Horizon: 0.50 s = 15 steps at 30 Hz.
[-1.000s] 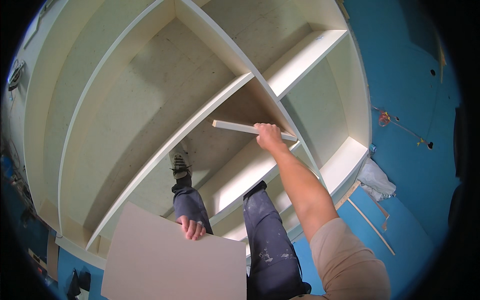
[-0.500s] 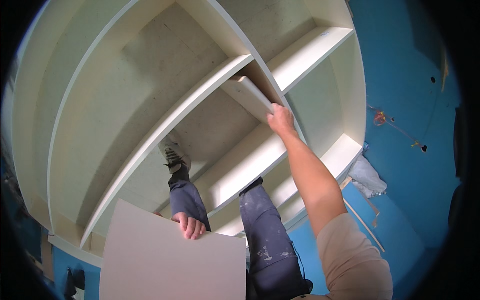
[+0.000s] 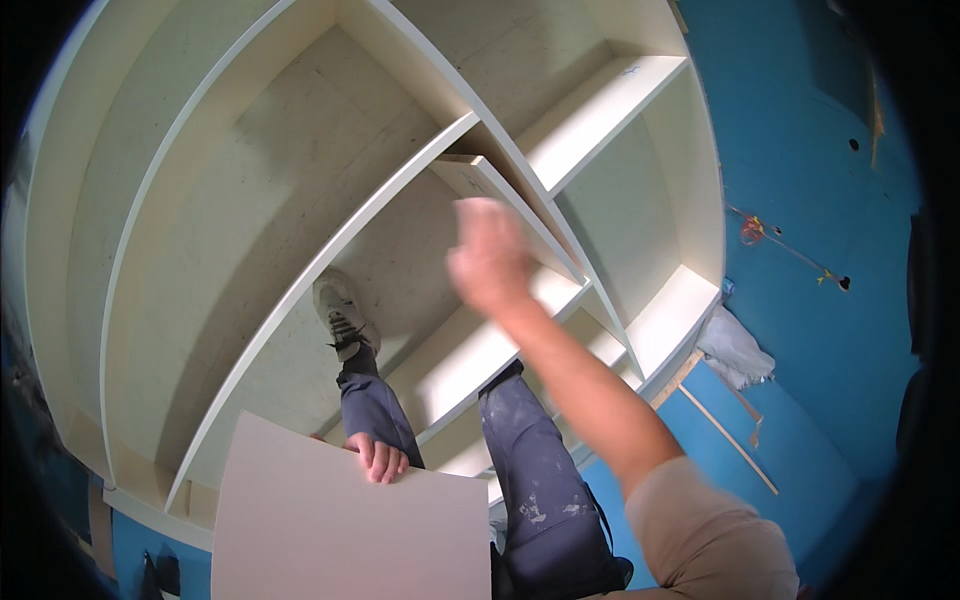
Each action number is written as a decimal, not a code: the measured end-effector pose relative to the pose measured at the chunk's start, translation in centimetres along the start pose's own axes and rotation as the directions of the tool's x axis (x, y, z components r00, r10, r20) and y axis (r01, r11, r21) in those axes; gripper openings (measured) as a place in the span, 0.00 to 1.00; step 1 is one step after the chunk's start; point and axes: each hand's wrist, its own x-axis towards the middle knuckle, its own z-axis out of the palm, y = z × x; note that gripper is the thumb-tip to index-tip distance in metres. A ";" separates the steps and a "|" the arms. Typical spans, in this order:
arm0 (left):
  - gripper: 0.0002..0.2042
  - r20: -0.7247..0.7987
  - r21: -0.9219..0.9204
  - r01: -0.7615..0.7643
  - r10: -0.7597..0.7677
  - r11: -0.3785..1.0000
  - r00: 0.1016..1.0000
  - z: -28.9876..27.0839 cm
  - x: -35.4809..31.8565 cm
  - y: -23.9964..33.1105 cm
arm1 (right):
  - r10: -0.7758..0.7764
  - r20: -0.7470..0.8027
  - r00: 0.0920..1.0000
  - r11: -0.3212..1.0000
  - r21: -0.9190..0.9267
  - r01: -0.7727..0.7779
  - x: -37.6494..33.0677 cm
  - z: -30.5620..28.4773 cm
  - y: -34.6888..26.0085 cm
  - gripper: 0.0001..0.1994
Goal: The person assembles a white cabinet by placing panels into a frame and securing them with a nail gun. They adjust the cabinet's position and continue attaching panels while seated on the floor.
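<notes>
Blue floor (image 3: 820,380) beneath a cream compartmented cabinet (image 3: 600,122), thin wooden strip (image 3: 728,438) and crumpled grey bundle (image 3: 733,348).

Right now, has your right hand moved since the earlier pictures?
Yes: the right hand has moved left, away from the long divider and off the small board.

A woodworking shop, or a room under fitting-out, is being suggested; which of the two is not being made plain. Much of the space is being filled by a large, pale shelving frame (image 3: 600,115), which is being stood in. On the blue floor (image 3: 810,340), a thin wooden strip (image 3: 729,438), a tangled orange cord (image 3: 752,231) and a crumpled grey bundle (image 3: 735,350) are being seen. Pale-spattered work trousers (image 3: 530,450) are being worn.
</notes>
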 end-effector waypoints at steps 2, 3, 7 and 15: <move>0.27 0.096 -0.017 0.007 -0.005 1.000 0.995 -0.9 -1.2 -0.5 | -0.469 -0.078 0.879 0.882 0.006 0.471 1.0 2.6 -5.7 0.18; 0.27 0.159 -0.021 0.011 -0.008 1.000 0.987 -1.8 -0.9 -0.3 | -0.511 -0.071 0.857 0.858 -0.112 0.502 2.9 3.5 -7.3 0.19; 0.27 0.043 0.011 -0.004 0.004 1.000 0.999 -0.2 0.1 -0.3 | -0.407 0.471 0.782 0.787 -0.253 0.562 9.6 6.9 -7.3 0.11; 0.37 -0.088 0.119 -0.101 0.112 0.988 0.990 -0.2 -3.8 -0.3 | -0.424 0.524 0.739 0.768 -0.224 0.599 7.8 9.2 -5.6 0.06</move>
